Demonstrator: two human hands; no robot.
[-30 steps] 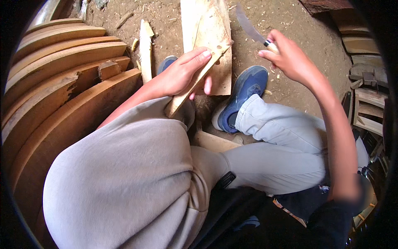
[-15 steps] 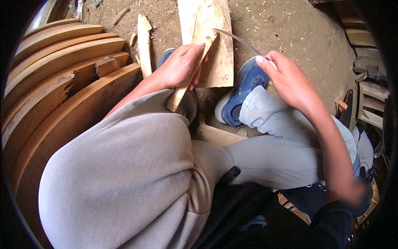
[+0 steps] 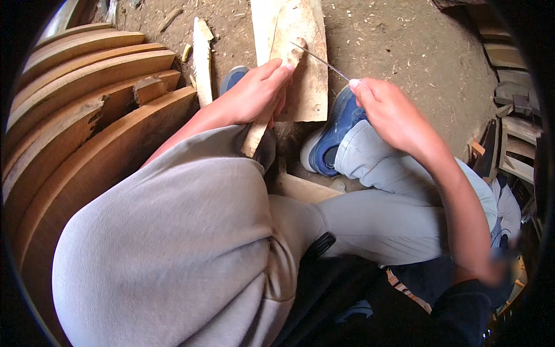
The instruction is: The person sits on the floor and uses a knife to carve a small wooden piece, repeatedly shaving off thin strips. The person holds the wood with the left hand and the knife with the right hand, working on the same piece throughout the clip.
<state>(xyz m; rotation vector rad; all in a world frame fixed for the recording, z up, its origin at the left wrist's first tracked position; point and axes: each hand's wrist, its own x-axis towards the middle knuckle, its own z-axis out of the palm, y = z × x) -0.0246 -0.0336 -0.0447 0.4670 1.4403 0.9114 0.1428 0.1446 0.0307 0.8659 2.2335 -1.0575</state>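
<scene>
- Upper centre: left hand (image 3: 263, 88) clasps a wooden strip (image 3: 256, 137); right hand (image 3: 387, 110) grasps a knife (image 3: 319, 59), blade at the strip's top end.
- Apparently whittling; another stroke calls for left fingers clear.

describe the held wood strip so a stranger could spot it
Find the broad pale board at top centre. The left hand grips a slanting wooden strip partly over it. Unlike the board, this strip is narrow and hand-held.
</scene>
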